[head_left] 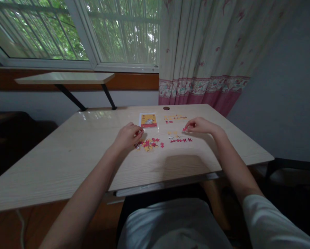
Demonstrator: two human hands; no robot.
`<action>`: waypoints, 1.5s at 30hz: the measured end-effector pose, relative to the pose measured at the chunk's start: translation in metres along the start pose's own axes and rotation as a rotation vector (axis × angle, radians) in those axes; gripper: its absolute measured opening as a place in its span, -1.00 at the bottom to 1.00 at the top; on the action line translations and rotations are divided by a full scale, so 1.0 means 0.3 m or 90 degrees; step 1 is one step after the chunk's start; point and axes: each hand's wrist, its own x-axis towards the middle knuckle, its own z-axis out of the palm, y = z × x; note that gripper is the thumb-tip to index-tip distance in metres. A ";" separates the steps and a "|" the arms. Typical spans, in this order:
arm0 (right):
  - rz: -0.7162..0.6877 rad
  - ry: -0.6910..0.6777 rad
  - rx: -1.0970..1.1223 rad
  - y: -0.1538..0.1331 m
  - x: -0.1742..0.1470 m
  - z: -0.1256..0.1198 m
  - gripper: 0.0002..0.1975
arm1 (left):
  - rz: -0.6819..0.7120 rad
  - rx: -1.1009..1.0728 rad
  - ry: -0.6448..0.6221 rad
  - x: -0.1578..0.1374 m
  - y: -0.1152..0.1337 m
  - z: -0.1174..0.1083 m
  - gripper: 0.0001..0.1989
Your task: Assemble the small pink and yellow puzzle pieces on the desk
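Observation:
Between the thumb and fingertips of my right hand (200,125) is a red puzzle piece (184,129), just above the table. My left hand (129,135) is closed, its fingers curled together at the upper left of a loose pile of red, yellow and white puzzle pieces (147,143). Whatever its fingertips hold, if anything, I cannot make out. Below my right hand runs a row of red pieces (180,140), with a few yellow pieces (173,132) above it. Farther back lie rows of yellow pieces (174,117) and a couple of red ones (168,122).
A picture card (148,121) with a white animal on yellow and red lies behind the pile. The pale wooden table (87,155) has a round dark cable hole (166,108) at its back edge. A raised shelf (66,78) stands at the back left, near the window and curtain (196,52).

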 end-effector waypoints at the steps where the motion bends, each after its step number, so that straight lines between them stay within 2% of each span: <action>1: 0.022 -0.015 0.014 0.023 -0.019 -0.006 -0.73 | -0.001 -0.002 -0.003 0.000 -0.002 0.002 -0.79; 6: 0.120 -0.108 0.119 0.129 -0.119 -0.003 -0.61 | -0.008 -0.003 -0.008 -0.002 -0.007 0.010 -0.80; 9: 0.153 -0.124 0.171 0.167 -0.150 0.019 -0.55 | -0.006 -0.004 -0.009 -0.003 -0.006 0.013 -0.81; 21: 0.172 -0.122 0.176 0.199 -0.133 0.076 -0.52 | -0.049 -0.012 -0.057 -0.002 0.003 0.012 -0.78; 25: 0.159 -0.120 0.180 0.180 -0.126 0.082 -0.55 | -0.058 -0.031 -0.074 0.000 0.005 0.005 -0.77; 29: 0.159 -0.129 0.186 0.161 -0.125 0.079 -0.59 | -0.063 -0.118 -0.110 0.002 0.019 0.002 -0.79; 35: 0.152 -0.136 0.173 0.182 -0.131 0.072 -0.62 | -0.049 -0.348 -0.322 -0.002 0.037 0.010 -0.79; 40: 0.149 -0.106 0.141 0.154 -0.120 0.052 -0.63 | 0.017 -0.305 -0.319 -0.004 0.025 0.011 -0.75; 45: 0.068 -0.091 0.088 0.029 -0.070 0.020 -0.66 | 0.042 -0.279 -0.342 -0.001 0.028 0.005 -0.84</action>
